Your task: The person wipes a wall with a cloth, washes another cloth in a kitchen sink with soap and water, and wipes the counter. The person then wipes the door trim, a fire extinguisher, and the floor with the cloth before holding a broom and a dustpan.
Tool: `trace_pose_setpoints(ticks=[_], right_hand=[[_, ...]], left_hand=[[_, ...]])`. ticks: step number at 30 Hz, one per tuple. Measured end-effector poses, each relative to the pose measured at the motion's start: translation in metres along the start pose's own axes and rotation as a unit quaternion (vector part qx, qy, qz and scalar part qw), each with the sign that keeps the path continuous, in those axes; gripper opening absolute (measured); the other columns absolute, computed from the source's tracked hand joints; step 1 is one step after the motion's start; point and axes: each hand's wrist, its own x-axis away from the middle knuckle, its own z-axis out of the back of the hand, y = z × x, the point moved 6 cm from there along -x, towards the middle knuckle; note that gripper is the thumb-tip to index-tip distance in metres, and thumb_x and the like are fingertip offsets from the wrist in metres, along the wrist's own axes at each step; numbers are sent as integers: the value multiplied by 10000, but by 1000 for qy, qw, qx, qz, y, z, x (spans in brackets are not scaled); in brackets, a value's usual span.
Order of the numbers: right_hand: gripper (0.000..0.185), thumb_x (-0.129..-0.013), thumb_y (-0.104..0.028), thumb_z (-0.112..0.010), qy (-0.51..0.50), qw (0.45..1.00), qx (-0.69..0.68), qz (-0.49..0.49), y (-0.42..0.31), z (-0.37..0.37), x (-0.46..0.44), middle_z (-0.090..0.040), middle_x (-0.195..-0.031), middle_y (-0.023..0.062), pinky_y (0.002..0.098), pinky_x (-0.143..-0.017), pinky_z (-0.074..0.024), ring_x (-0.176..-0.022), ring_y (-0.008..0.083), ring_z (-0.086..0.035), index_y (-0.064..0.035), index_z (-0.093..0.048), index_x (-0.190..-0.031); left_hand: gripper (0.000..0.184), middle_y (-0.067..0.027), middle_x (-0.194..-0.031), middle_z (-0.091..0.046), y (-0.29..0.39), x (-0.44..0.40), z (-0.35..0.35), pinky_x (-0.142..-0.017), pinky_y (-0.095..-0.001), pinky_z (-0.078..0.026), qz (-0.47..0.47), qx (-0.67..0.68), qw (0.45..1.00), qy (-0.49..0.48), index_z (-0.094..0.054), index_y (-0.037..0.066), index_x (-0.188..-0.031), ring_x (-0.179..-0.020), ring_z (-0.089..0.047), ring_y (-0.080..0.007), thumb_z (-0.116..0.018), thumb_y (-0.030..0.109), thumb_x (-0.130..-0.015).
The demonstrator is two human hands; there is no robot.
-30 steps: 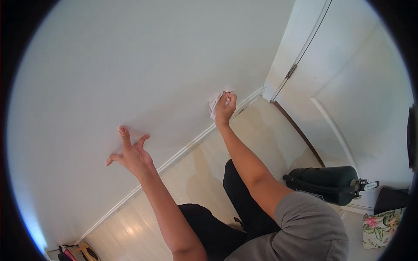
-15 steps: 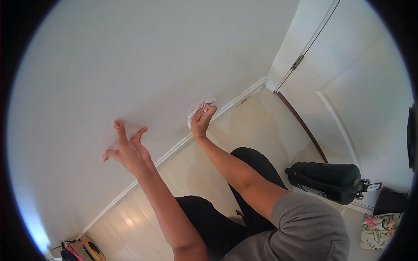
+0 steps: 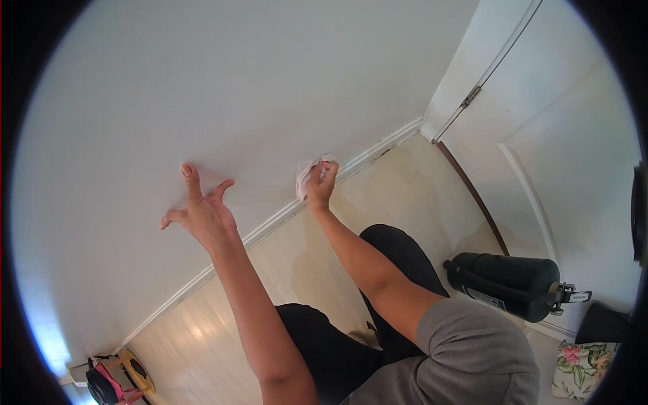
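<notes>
My right hand (image 3: pixel 322 184) is closed around a crumpled white cloth (image 3: pixel 306 177), which presses on the pale wall (image 3: pixel 223 88) just above the white baseboard (image 3: pixel 280 214). Some of the cloth bunches up between the fingers. Further left, my left hand (image 3: pixel 204 209) holds nothing. Its fingers are spread apart, and it appears to rest against the wall. Both forearms reach up from the bottom of the view.
A white door (image 3: pixel 567 135) with a metal hinge (image 3: pixel 471 96) is at the right. Near it lies a dark green cylinder (image 3: pixel 506 285) with a valve. A floral fabric piece (image 3: pixel 579 368) is at lower right. A wooden stool-like object (image 3: pixel 137 371) and pink-black bag (image 3: pixel 104 385) sit lower left.
The view has shifted slightly. The right hand and cloth stay low on the wall, a little further right in view. The left hand appears slightly higher, fingers still spread.
</notes>
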Motion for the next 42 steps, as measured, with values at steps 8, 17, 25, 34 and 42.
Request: trace_pose_setpoints(ticks=[8,17,25,34,42], right_hand=[[124,-879,-101,-490,17,999,-9,37,-9,-1,-7,-489,-918,107,326,-803,-412,-871,211,-487,-11,-449,-954],[99,-854,-76,-492,27,999,-10,14,2,4,-8,-478,-893,97,315,-811,-397,-868,213,-470,-16,-447,-919],[97,-869,-60,-495,97,987,-87,-89,25,17,-24,-497,-940,95,293,-814,-414,-866,186,-492,-8,-453,-939],[79,-854,-54,-550,111,982,-147,39,-21,34,-87,-562,-925,76,280,-798,-446,-877,162,-536,1,-528,-906],[66,-831,-24,-559,162,973,-138,-86,7,45,-79,-563,-912,85,290,-837,-416,-899,181,-522,8,-535,-884]], left_hand=[[1281,-182,-1193,-485,0,0,1,-643,-472,-553,1,0,1000,-4,421,134,-1268,-1189,-424,-250,-753,156,-756],[1274,-205,-1202,-474,2,1,0,-645,-472,-550,0,-3,1000,-2,414,116,-1271,-1184,-426,-246,-751,156,-758],[1269,-212,-1226,-461,1,1,-1,-644,-476,-557,-10,-7,1000,-10,433,107,-1249,-1174,-444,-237,-740,161,-770],[1271,-188,-1189,-490,-2,-2,2,-624,-476,-566,-2,-38,999,6,430,101,-1248,-901,-523,-246,-742,210,-769],[1284,-166,-1110,-507,0,-1,-1,-609,-464,-565,-26,-43,999,6,372,87,-1289,-655,-444,-247,-770,276,-732]])
